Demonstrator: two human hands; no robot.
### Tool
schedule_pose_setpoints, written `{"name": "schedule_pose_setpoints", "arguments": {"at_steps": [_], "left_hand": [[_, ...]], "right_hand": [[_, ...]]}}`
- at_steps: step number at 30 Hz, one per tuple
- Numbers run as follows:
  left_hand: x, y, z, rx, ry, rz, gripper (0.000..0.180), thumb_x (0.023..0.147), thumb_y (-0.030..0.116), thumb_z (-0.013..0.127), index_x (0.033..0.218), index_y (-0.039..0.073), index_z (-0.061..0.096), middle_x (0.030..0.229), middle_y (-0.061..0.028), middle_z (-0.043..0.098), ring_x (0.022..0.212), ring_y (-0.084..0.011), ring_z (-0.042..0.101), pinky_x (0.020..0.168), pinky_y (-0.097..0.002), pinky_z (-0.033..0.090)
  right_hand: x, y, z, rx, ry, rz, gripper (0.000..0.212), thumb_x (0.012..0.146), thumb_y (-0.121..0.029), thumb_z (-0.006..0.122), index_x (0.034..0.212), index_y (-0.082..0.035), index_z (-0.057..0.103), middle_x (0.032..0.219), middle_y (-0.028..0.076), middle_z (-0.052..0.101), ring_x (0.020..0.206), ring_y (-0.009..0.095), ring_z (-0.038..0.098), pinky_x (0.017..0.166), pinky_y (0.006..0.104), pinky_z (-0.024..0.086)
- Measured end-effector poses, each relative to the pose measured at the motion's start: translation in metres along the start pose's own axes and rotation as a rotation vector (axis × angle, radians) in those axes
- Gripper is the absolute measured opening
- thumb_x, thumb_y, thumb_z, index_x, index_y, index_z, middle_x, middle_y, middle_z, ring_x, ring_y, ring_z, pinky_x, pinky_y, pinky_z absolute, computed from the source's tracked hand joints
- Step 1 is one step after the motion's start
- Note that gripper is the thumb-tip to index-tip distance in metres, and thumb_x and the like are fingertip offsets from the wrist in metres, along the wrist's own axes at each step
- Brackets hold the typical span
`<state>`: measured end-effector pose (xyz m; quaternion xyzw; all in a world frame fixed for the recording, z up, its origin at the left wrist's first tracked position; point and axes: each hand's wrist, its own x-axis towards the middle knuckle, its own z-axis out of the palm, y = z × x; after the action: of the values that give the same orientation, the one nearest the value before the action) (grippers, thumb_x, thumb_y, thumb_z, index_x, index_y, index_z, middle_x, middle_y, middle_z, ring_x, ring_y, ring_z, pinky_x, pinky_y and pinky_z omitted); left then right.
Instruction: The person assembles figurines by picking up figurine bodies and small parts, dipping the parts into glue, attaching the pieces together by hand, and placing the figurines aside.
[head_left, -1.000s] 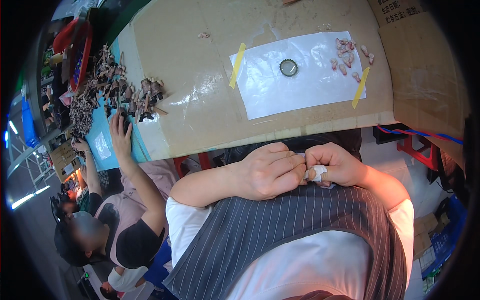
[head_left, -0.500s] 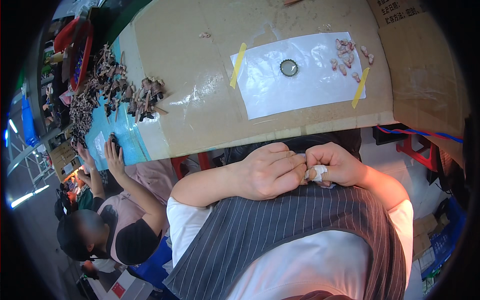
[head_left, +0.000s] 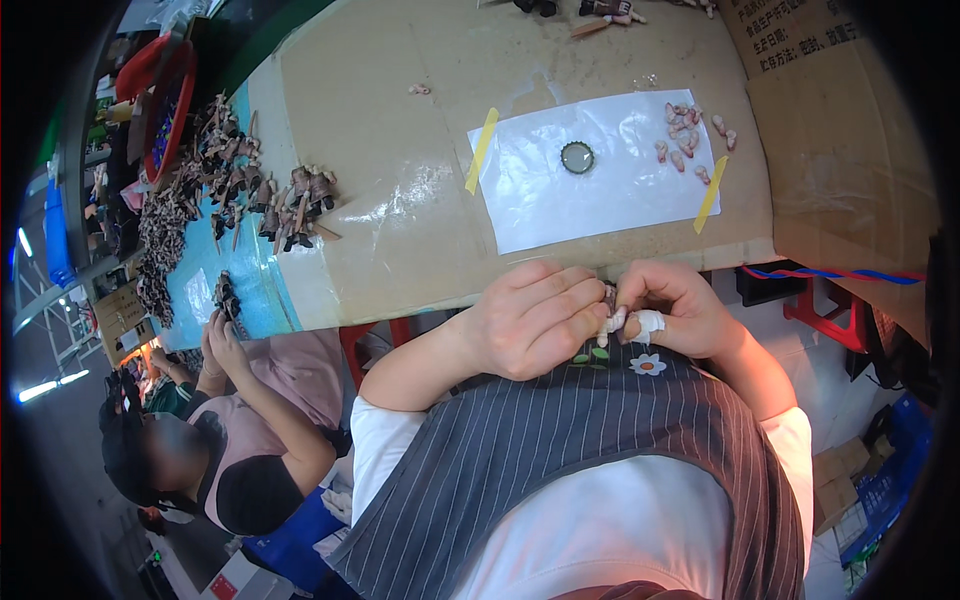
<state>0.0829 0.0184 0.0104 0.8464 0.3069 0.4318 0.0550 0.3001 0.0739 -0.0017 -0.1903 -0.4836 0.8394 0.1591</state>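
The person's left hand (head_left: 530, 318) curls closed beside the right hand (head_left: 668, 308), whose taped fingertips (head_left: 648, 322) pinch a small dark-and-pale figurine piece (head_left: 609, 305) wedged between both hands, below the white taped sheet (head_left: 590, 170).

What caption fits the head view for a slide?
Both hands, left and right, pinch a small part at the table edge, near a white sheet holding a bottle cap.
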Motion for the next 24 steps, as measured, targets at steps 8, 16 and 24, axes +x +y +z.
{"name": "schedule_pose_setpoints", "arguments": {"at_steps": [8,16,24], "left_hand": [[-0.001,-0.004,-0.011,0.063,-0.018,0.038,0.027,0.069,0.009,0.065,0.092,-0.003,0.058,0.096,-0.0202,0.064,0.083,-0.0309,0.066,0.068,-0.0364,0.052],[-0.029,-0.004,-0.036,0.285,0.112,-0.127,0.027,0.066,0.0,0.071,0.092,-0.001,0.063,0.097,-0.0167,0.065,0.085,-0.0305,0.066,0.07,-0.0387,0.05],[-0.045,-0.019,-0.042,0.395,0.153,-0.108,0.031,0.07,0.001,0.068,0.1,-0.001,0.061,0.103,-0.0161,0.064,0.094,-0.0317,0.064,0.077,-0.0389,0.049]], "right_hand": [[-0.002,-0.009,0.004,-0.118,0.027,0.01,0.016,0.085,-0.004,0.067,0.097,-0.002,0.057,0.088,0.003,0.062,0.081,0.006,0.057,0.069,0.0218,0.046],[0.002,-0.021,-0.033,-0.895,0.87,-0.345,0.022,0.083,0.004,0.054,0.103,0.001,0.061,0.094,0.011,0.06,0.085,0.018,0.06,0.074,0.0287,0.048],[0.003,-0.012,-0.043,-1.486,0.987,-0.209,0.037,0.072,0.006,0.051,0.106,0.0,0.063,0.105,0.016,0.057,0.1,0.035,0.057,0.086,0.0395,0.046]]}}
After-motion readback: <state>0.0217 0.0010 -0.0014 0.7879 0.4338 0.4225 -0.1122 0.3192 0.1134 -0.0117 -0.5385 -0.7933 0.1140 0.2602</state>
